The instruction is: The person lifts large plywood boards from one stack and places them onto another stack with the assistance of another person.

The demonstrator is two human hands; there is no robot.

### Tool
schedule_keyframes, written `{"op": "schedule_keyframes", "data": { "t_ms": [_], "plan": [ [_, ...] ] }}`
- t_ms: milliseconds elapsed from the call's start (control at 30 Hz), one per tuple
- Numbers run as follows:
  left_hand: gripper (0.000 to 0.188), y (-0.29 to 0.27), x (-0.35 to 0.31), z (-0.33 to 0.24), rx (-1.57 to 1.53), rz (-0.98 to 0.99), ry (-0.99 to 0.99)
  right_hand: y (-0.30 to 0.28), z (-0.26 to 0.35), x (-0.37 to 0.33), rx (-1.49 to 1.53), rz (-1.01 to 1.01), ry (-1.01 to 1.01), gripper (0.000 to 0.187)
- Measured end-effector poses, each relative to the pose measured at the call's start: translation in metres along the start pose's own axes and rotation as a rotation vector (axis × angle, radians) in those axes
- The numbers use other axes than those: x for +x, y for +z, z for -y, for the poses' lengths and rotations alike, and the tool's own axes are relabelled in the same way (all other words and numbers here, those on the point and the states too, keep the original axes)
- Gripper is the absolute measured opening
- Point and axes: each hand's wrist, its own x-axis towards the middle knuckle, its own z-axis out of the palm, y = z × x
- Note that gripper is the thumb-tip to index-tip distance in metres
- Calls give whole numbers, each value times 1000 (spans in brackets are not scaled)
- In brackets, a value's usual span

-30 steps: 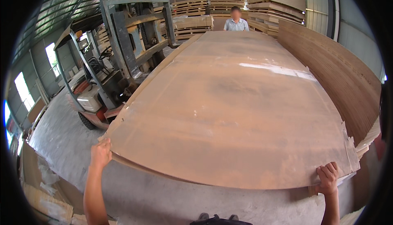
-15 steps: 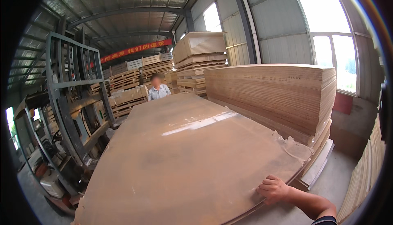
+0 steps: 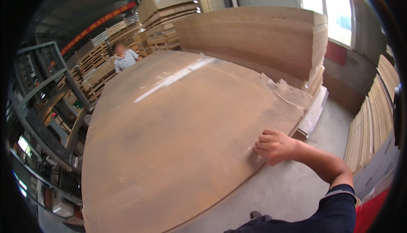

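A large brown sheet (image 3: 169,135), dusty and scuffed, spreads out in front of me, with a pale streak across its far part. My right hand (image 3: 275,147) is at the sheet's right front edge, its fingers curled together over the surface. Whatever those fingers may hold is hidden. Torn, peeling covering (image 3: 284,90) rises along the sheet's right side beyond the hand. My left hand is out of view.
A person (image 3: 125,57) stands at the sheet's far end. Beyond its right side is a tall stack of boards (image 3: 250,42). A metal mast frame (image 3: 51,101) stands close on the left. More boards (image 3: 369,127) lean at the right, beside the grey floor (image 3: 335,118).
The view has tilted down and swung right, bringing more of my right arm and dark sleeve in. My right hand stays at the sheet's edge, fingers still curled.
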Motion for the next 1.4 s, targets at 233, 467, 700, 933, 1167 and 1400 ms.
{"op": "schedule_keyframes", "data": {
  "t_ms": [233, 467, 700, 933, 1167, 1400],
  "plan": [
    [42, -20, 9, 3, -264, 3, -28, -2, 13, 9, 31, -63, -22, 19],
    [39, -15, 9, 13, -142, 10, 61, -11, 26, 12, 56, 66, 111, 21],
    [36, -52, -23, -25, -375, -435, 382, -70, 20, -3, 349, 188, 394, 37],
    [28, -175, -46, -177, -457, -738, 649, -84, -91, -100, 70, -87, 745, 36],
    [27, -333, -50, -349, -806, -817, 866, -142, -240, -275, -47, -398, 945, 29],
    [37, -557, -52, -534, -812, -1008, 1293, -164, -401, -378, 4, -592, 1058, 25]
  ]
}}
